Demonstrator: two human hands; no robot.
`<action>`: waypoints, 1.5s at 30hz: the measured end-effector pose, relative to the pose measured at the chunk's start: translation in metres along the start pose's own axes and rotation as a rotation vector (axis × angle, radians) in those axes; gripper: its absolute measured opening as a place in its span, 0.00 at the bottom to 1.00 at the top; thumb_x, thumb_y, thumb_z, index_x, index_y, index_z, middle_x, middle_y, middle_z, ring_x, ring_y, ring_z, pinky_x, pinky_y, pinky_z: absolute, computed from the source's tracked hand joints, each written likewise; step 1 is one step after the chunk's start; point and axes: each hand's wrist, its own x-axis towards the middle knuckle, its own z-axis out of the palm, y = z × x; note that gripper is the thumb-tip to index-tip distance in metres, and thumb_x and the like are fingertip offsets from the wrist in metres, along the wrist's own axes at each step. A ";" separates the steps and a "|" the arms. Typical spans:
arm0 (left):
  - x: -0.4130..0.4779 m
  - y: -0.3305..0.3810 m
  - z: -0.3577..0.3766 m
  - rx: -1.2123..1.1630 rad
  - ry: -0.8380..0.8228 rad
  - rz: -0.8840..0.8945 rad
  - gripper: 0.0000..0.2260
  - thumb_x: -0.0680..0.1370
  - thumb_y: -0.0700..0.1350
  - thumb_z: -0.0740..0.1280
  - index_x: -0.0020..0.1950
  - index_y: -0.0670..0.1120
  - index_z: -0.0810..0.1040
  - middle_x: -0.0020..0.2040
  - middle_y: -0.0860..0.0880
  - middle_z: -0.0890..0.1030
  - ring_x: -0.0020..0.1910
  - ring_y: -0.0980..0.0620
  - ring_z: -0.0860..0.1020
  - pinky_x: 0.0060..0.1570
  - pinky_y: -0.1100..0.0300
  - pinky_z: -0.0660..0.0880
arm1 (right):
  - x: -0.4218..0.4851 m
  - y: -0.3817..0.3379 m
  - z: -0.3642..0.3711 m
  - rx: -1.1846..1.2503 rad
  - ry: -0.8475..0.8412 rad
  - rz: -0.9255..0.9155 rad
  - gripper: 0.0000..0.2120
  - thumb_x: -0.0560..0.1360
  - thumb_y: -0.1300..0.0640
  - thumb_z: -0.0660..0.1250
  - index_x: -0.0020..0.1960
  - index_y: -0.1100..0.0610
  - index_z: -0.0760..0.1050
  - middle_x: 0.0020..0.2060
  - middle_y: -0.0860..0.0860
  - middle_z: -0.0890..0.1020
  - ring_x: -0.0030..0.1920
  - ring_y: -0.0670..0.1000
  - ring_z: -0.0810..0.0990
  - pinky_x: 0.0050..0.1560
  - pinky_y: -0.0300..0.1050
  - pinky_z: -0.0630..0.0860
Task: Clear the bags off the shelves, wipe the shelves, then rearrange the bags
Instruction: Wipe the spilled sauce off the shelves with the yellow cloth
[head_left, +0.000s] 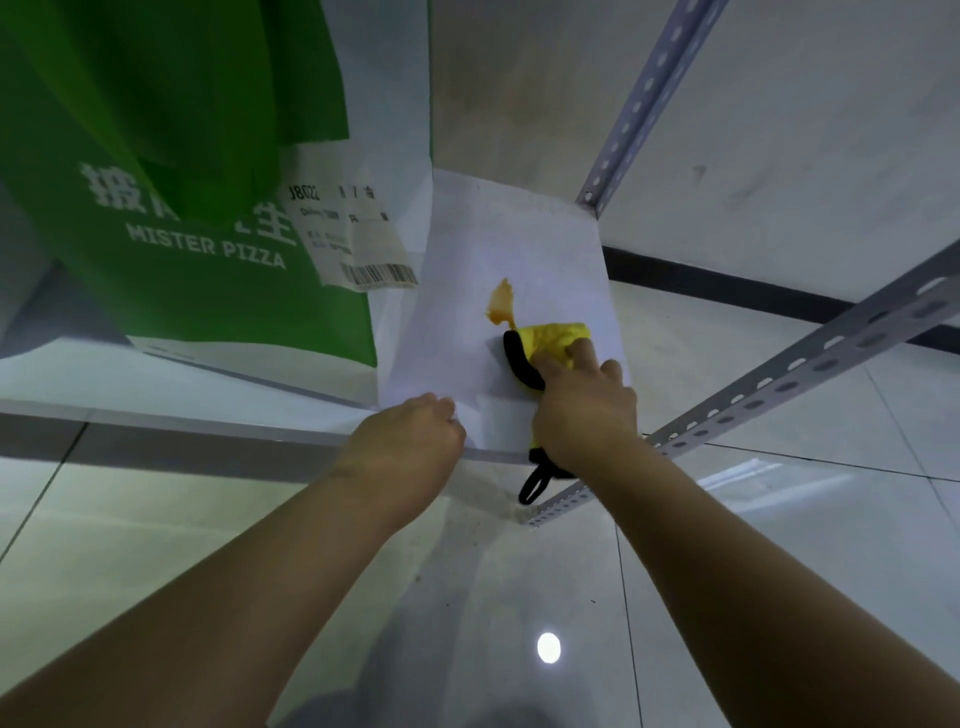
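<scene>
Left hand (410, 441) curled on shelf (467, 234) lip | right hand (587, 410) grips cloth (556, 338), pressed flat | stain (501, 304) at 11 o'clock of cloth | bag (182, 208) at 10 o'clock, uncleared | step: wiping | next, likely: push cloth over stain

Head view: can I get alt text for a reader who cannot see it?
The right hand holds a yellow cloth on a white shelf, just short of an orange stain. The left hand grips the shelf's front edge. A green bag with a receipt stands on the shelf's left.
</scene>
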 end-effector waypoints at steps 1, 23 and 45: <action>-0.003 -0.002 0.002 -0.012 0.016 -0.012 0.21 0.73 0.30 0.61 0.65 0.40 0.72 0.66 0.42 0.70 0.63 0.43 0.71 0.55 0.52 0.73 | -0.008 -0.002 0.004 -0.022 0.017 -0.021 0.25 0.72 0.59 0.64 0.68 0.50 0.63 0.64 0.55 0.61 0.58 0.61 0.65 0.55 0.54 0.66; -0.005 -0.007 0.017 -0.056 0.081 -0.052 0.22 0.75 0.32 0.57 0.68 0.44 0.69 0.69 0.47 0.69 0.62 0.46 0.73 0.57 0.53 0.73 | 0.111 -0.008 -0.019 0.103 -0.069 -0.071 0.30 0.77 0.57 0.58 0.73 0.36 0.54 0.74 0.53 0.57 0.66 0.65 0.62 0.68 0.54 0.58; -0.032 -0.013 0.014 -0.234 0.209 -0.048 0.24 0.70 0.26 0.57 0.64 0.38 0.74 0.65 0.41 0.74 0.63 0.42 0.73 0.59 0.49 0.73 | 0.036 -0.036 -0.002 0.006 -0.022 0.013 0.25 0.73 0.58 0.61 0.69 0.47 0.61 0.68 0.57 0.57 0.61 0.62 0.63 0.54 0.55 0.64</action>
